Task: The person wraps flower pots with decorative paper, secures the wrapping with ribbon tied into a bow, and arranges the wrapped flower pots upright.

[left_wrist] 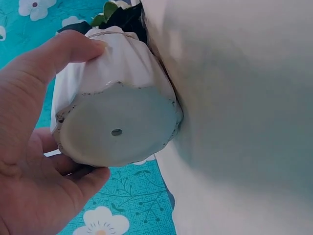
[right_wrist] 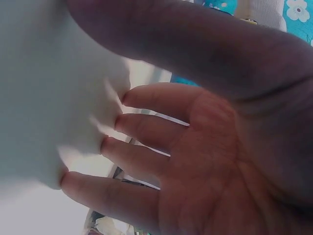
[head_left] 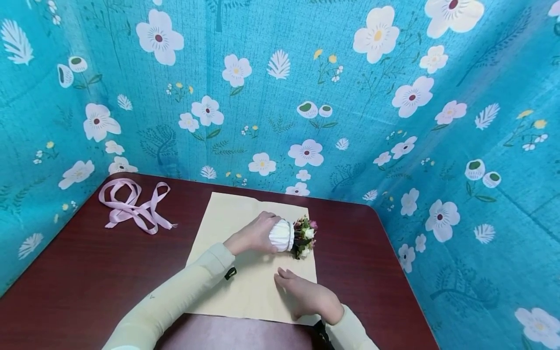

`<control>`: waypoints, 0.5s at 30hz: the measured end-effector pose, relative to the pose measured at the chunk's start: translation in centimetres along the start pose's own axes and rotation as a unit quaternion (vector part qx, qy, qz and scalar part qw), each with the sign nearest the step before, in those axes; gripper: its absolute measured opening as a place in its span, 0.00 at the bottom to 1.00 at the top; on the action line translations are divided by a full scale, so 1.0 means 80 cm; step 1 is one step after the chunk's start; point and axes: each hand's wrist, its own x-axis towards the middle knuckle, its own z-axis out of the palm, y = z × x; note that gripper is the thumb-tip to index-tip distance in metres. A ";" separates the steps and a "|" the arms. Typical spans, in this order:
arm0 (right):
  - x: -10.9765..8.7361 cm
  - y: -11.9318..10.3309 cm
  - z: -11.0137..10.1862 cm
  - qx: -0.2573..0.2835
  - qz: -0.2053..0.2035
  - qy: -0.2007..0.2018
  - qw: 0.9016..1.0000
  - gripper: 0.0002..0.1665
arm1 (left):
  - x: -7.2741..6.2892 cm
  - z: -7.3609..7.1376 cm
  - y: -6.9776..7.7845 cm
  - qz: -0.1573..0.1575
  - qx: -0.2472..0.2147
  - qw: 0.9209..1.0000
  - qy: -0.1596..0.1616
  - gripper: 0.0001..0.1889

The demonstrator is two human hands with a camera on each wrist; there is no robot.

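A white pleated flowerpot (head_left: 281, 236) of small pink and white flowers (head_left: 307, 234) lies on its side over a cream sheet of paper (head_left: 245, 287), blooms pointing right. My left hand (head_left: 258, 232) grips the pot, thumb on one side and fingers on the other. In the left wrist view the pot's round base (left_wrist: 117, 125) faces the camera, with a small hole in it and a thin cord round the neck. My right hand (head_left: 308, 295) rests on the paper nearer the front, fingers (right_wrist: 122, 196) extended with their tips touching the sheet.
A loosely looped pink ribbon (head_left: 135, 209) lies at the back left of the dark red table (head_left: 144, 267). A blue flowered cloth (head_left: 262, 97) hangs behind the table and along its sides. A small black item (head_left: 230, 273) shows beside the left cuff.
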 end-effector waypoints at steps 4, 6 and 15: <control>0.000 -0.001 0.002 0.008 0.001 -0.001 1.000 0.60 | 0.002 0.000 -0.004 0.000 -0.004 1.000 -0.012 0.41; -0.001 -0.001 0.002 0.013 0.003 -0.002 1.000 0.60 | 0.004 -0.001 -0.006 0.004 -0.004 1.000 -0.015 0.41; -0.002 -0.002 -0.002 0.014 0.004 -0.004 1.000 0.60 | 0.010 -0.007 -0.010 0.029 0.004 0.999 -0.024 0.35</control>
